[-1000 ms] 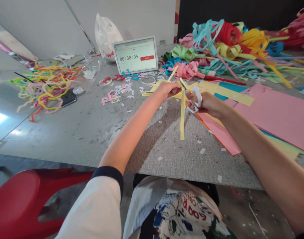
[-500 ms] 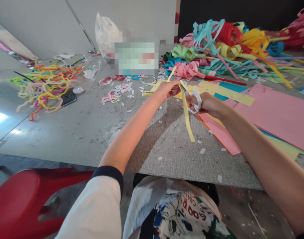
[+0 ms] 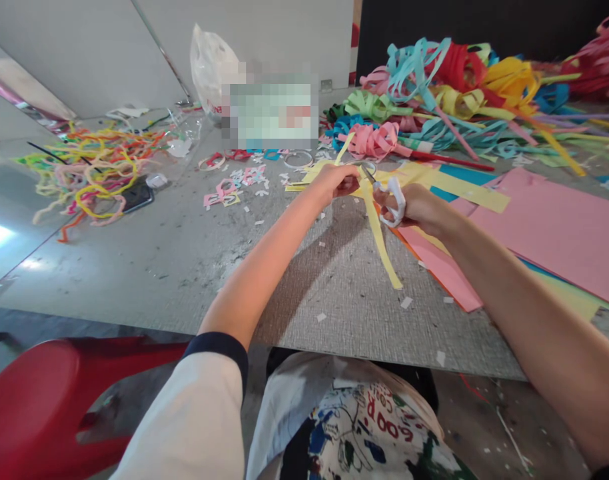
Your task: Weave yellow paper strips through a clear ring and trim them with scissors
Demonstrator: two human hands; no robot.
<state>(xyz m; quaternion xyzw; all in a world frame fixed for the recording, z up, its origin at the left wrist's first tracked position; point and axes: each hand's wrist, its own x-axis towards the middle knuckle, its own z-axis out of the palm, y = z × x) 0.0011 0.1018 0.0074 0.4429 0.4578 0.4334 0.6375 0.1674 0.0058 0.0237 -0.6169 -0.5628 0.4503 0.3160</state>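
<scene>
My left hand (image 3: pixel 340 183) pinches a yellow paper strip (image 3: pixel 381 243) near its upper end, and the strip hangs down toward me over the grey table. My right hand (image 3: pixel 413 208) is closed around the white handles of a pair of scissors (image 3: pixel 395 200). The scissors' metal blades point up and left, right beside the pinched end of the strip. Whether the blades touch the paper I cannot tell. More yellow paper strips (image 3: pixel 314 175) lie behind and under my left hand.
At the right lie stacked pink sheets (image 3: pixel 559 227). Behind them is a heap of curled paper streamers (image 3: pixel 449 100). Tangled pipe cleaners (image 3: pixel 102 170) and a phone (image 3: pixel 137 198) are at the left. A plastic bag (image 3: pixel 212 70) stands at the back. A red stool (image 3: pixel 39 393) is lower left.
The strip's hanging end has swung right and a little toward me. The scissor blades now show more clearly beside the left fingers. Both arms have barely moved.
</scene>
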